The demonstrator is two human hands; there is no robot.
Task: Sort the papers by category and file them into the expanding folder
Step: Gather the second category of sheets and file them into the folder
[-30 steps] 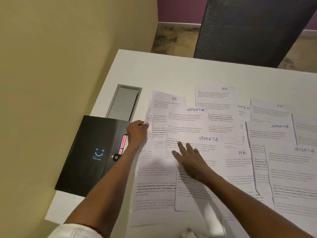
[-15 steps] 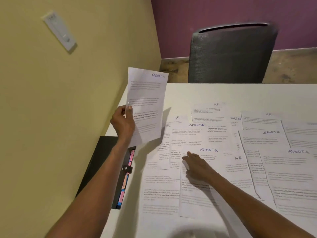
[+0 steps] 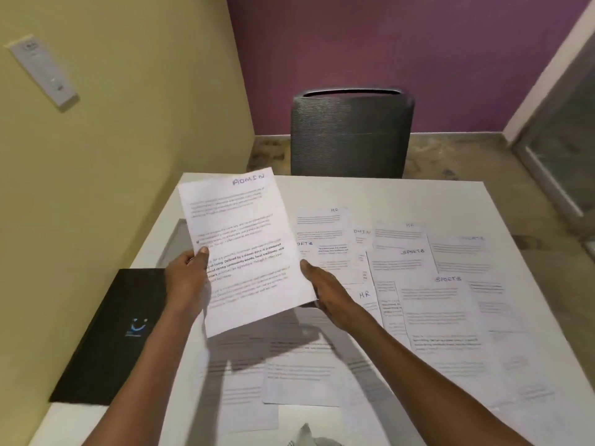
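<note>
White flat table [image 3: 402, 194], many white printed papers [image 3: 444, 317] spread on top, black flat folder [image 3: 106, 342] lying at left edge

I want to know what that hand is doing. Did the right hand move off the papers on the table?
Yes. The right hand has lifted off the papers on the table and moved left to the ADMIN sheet, now gripping its right edge.

White bench [image 3: 402, 194] as landmark. Grey mesh-back office chair [image 3: 352, 136] at its far edge, pushed close. Yellow wall [image 3: 128, 140] along bench's left side, white switch plate [image 3: 43, 70] mounted high on it. Purple wall [image 3: 402, 56] beyond chair. Grey recessed cable hatch [image 3: 175, 243] in bench top, far-left part. Mottled floor [image 3: 467, 156] right of chair.
</note>
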